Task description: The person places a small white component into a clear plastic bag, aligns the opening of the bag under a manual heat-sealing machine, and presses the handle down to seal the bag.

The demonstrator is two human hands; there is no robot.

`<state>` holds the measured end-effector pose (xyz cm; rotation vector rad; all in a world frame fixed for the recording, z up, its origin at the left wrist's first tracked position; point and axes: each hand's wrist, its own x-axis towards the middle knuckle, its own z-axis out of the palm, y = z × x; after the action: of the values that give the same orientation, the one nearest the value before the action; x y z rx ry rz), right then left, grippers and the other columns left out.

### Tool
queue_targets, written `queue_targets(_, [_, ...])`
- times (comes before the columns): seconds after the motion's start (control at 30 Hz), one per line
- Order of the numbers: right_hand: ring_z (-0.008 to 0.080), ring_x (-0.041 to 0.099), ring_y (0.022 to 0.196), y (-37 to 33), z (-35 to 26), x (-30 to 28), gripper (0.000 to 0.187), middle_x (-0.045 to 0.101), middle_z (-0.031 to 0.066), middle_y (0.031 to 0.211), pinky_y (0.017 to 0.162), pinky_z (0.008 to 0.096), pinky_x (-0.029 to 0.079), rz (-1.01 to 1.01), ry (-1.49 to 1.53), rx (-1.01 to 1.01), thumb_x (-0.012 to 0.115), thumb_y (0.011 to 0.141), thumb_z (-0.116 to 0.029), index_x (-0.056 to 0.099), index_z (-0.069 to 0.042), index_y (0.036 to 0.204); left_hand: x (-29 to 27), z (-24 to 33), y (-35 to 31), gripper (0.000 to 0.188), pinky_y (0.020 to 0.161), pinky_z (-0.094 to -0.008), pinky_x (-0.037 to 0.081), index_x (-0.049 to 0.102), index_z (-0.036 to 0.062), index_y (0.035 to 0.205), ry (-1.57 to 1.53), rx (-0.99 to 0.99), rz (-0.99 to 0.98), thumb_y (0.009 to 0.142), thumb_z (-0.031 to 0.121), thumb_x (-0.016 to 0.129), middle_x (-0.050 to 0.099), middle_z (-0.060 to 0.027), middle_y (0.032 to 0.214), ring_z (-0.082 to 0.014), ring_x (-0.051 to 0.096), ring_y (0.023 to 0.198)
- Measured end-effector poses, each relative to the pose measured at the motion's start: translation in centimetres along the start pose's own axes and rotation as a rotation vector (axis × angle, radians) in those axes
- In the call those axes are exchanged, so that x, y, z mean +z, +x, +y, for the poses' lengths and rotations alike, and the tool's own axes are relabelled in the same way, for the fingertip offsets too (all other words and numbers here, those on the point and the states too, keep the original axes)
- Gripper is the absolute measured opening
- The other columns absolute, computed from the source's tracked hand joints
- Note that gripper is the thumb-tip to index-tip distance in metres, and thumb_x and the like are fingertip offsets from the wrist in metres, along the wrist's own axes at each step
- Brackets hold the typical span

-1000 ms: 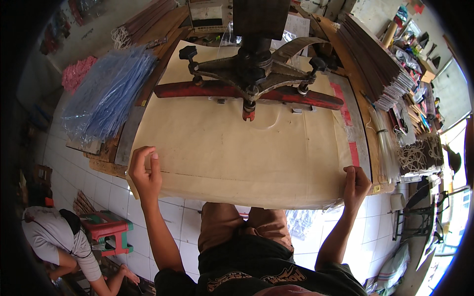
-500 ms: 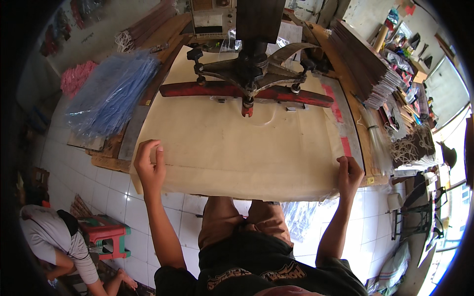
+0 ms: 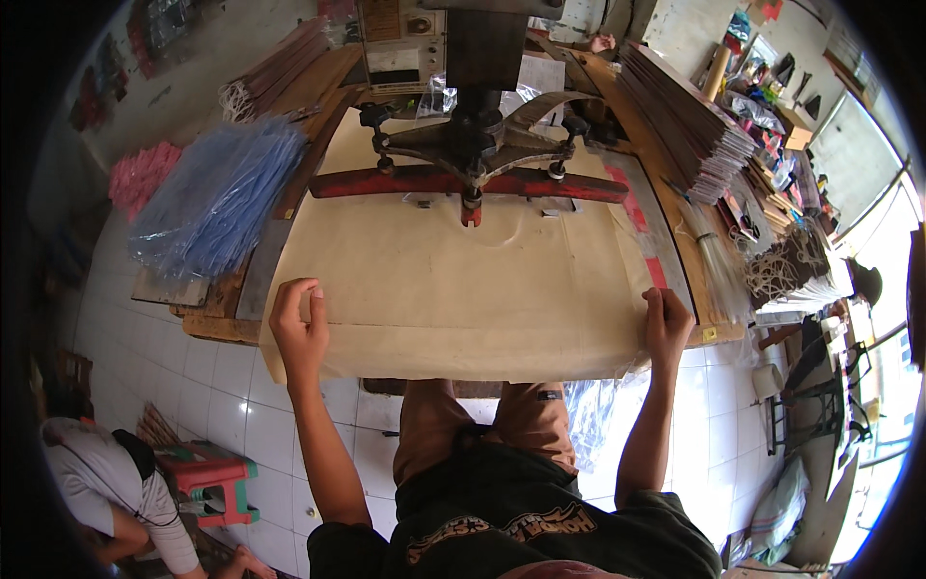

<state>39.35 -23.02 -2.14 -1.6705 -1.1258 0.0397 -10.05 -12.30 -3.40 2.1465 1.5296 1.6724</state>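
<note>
A large tan sheet (image 3: 434,280) covers the worktop in front of me, its near edge hanging over the table's front. My left hand (image 3: 301,323) is at the sheet's left side, fingers curled in, with nothing visible in it. Near the right front corner, my right hand (image 3: 667,326) is closed in a loose fist on or just over the sheet's edge; nothing shows in it. Beyond both hands, a press head with dark metal arms (image 3: 473,154) carries a long red bar (image 3: 405,181) across the far part of the sheet. A small clear ring lies partly hidden near the bar.
Blue plastic sheets (image 3: 217,198) and a pink bundle (image 3: 143,180) lie at left. On the right stand stacked brown bags (image 3: 685,125) and a clear plastic bundle (image 3: 714,251). A person (image 3: 116,487) sits low at left beside a red-green stool (image 3: 212,478). A box with a dial (image 3: 400,53) stands behind.
The whole view has shifted slightly, so the press and table sit a little further left. Both my hands keep their curled pose at the sheet's sides. The seated person leans lower.
</note>
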Motion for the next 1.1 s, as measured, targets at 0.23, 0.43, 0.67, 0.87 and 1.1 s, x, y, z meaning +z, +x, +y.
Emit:
queue_targets(0.23, [0.0072,0.052,0.056,0.1,0.4,0.2,0.022,0.06,0.0053,0.06,0.054,0.0279,0.041,-0.017,-0.04,0.003,0.068,0.093,-0.016,0.074,0.003,0.087,0.0,0.3,-0.1,0.01,0.081,-0.0384,0.053,0.066,-0.0014,0.101,-0.009,0.004,0.026,0.093,0.004,0.063,0.069,-0.0136,0.096,-0.0303,0.068,0.09])
queue_targets(0.43, [0.0108,0.059,0.058,1.1,-2.9,0.9,0.014,0.066,0.0076,0.067,0.055,0.0295,0.046,-0.182,-0.129,-0.19,0.073,0.09,-0.014,0.075,0.0,0.091,0.2,0.0,-0.2,0.012,0.083,-0.0351,0.052,0.067,-0.0014,0.104,-0.036,-0.012,0.01,0.095,0.005,0.063,0.07,-0.0125,0.097,-0.0257,0.068,0.09])
queue_targets(0.67, [0.0239,0.07,0.064,6.7,-6.9,9.0,0.025,0.07,0.0078,0.075,0.055,0.0357,0.054,-0.323,-0.399,-0.82,0.074,0.089,-0.021,0.072,-0.009,0.111,0.0,-0.6,-0.3,0.011,0.082,-0.0338,0.052,0.068,-0.0013,0.102,-0.011,-0.032,0.002,0.095,0.006,0.064,0.07,-0.0117,0.094,-0.0241,0.068,0.089])
queue_targets(0.87, [0.0228,0.068,0.058,10.2,-4.0,15.4,0.026,0.067,0.0056,0.071,0.051,0.0356,0.054,-0.198,-0.646,-1.132,0.068,0.092,-0.02,0.068,-0.006,0.114,0.2,0.0,-0.1,0.009,0.079,-0.0357,0.053,0.067,-0.0017,0.099,-0.032,-0.047,0.011,0.094,0.005,0.063,0.069,-0.0126,0.092,-0.0275,0.068,0.086])
queue_targets(1.1, [0.0178,0.068,0.063,10.6,-3.8,17.4,0.028,0.065,0.0027,0.072,0.056,0.0331,0.053,-0.128,-0.65,-1.223,0.065,0.078,-0.009,0.067,-0.003,0.105,0.1,-0.2,-0.3,0.009,0.077,-0.0354,0.053,0.067,-0.0019,0.099,-0.022,-0.06,0.004,0.093,0.004,0.064,0.069,-0.0129,0.09,-0.0271,0.068,0.083])
